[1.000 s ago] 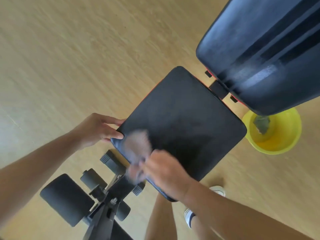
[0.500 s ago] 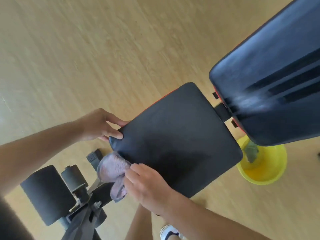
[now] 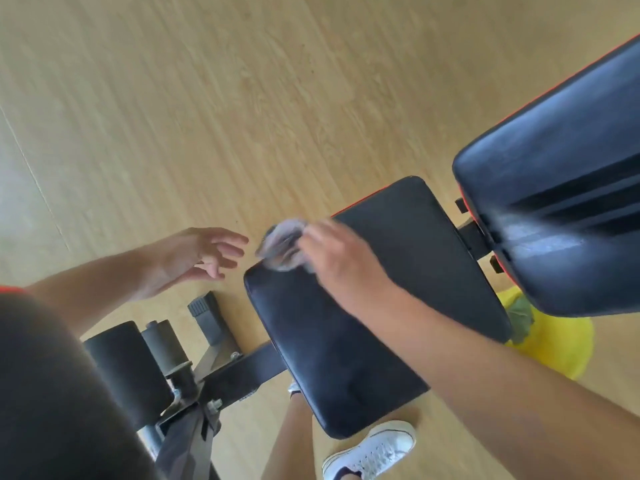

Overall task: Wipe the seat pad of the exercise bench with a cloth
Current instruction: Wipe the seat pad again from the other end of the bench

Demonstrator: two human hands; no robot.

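Observation:
The black seat pad (image 3: 398, 271) of the exercise bench fills the middle of the head view. My right hand (image 3: 339, 258) is shut on a crumpled grey cloth (image 3: 282, 245) and presses it against the pad's far left corner; hand and cloth are blurred. My left hand (image 3: 201, 254) hovers just left of that corner, fingers spread, holding nothing and off the pad.
The black backrest pad (image 3: 561, 202) rises at the right. A yellow basin (image 3: 554, 344) with a greenish rag sits on the wooden floor under it. Black foam rollers (image 3: 121, 362) and the bench frame lie lower left. My white shoe (image 3: 374, 448) stands below the seat.
My left hand has let go of the seat pad's corner and opened. My right hand carried the cloth from the near left edge up to the far left corner.

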